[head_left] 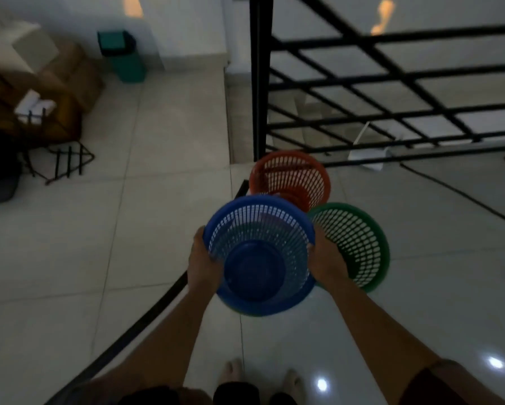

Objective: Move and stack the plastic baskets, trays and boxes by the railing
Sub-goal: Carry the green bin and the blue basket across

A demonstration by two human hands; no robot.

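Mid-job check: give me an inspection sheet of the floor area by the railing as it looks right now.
Surface: pale tiled floor, glossy.
Job's things: blue basket held up; red basket and green basket on the floor by the black railing.
Clutter: black wire rack, cardboard boxes, teal bin at far left.
Grippers: left hand and right hand grip the blue basket's rim on opposite sides.
Cables: black cable along the floor at right.
Surroundings: white wall; dim light.

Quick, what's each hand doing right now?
Left hand: gripping the blue basket by its rim.
Right hand: gripping the same basket's opposite rim.
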